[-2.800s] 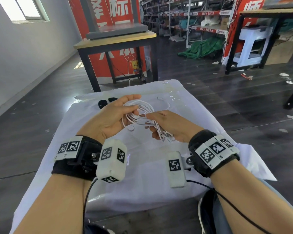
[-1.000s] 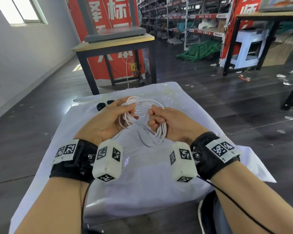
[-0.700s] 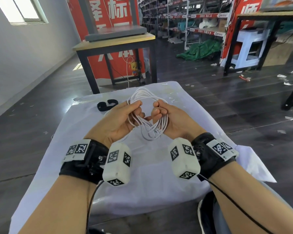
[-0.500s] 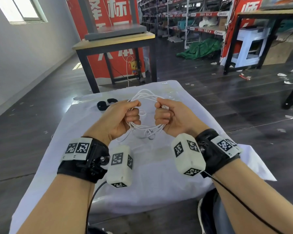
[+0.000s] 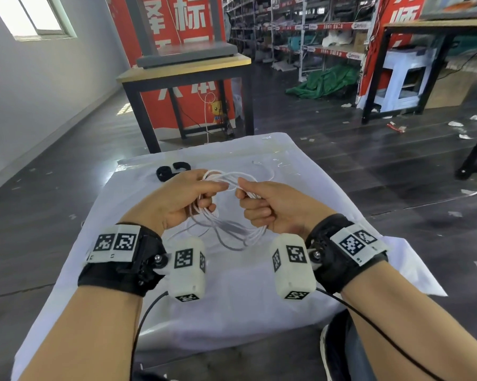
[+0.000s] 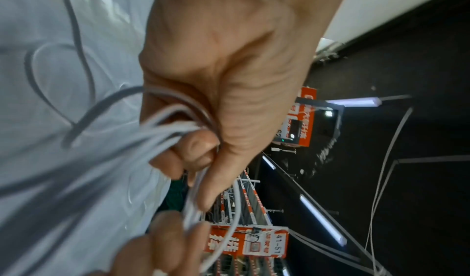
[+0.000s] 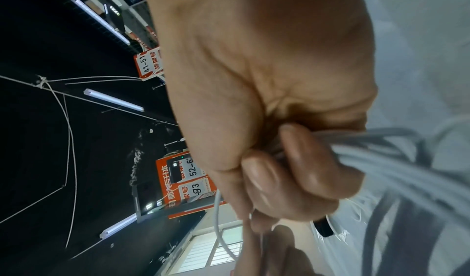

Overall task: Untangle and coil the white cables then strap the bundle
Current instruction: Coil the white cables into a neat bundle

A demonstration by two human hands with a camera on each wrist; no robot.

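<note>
A bundle of white cables (image 5: 231, 229) hangs in loose loops between my two hands above the white-covered table (image 5: 231, 298). My left hand (image 5: 187, 196) grips one side of the loops, fingers curled round the strands (image 6: 152, 137). My right hand (image 5: 262, 200) is a fist round the other side of the cables (image 7: 381, 159). The upper loops (image 5: 231, 176) arch between thumbs and forefingers. A black strap (image 5: 171, 170) lies curled on the table just beyond my left hand. One cable end (image 5: 255, 162) trails flat on the cloth further back.
A wooden-topped black-framed table (image 5: 187, 70) with a grey slab stands right behind the work table. Red banners, shelving and a green tarp fill the background. Dark floor surrounds the table on both sides. A wrist-camera lead (image 5: 383, 334) runs along my right forearm.
Both hands have closed into fists on the coil and moved slightly apart, and the loops now hang lower and wider between them. The black strap has stayed put.
</note>
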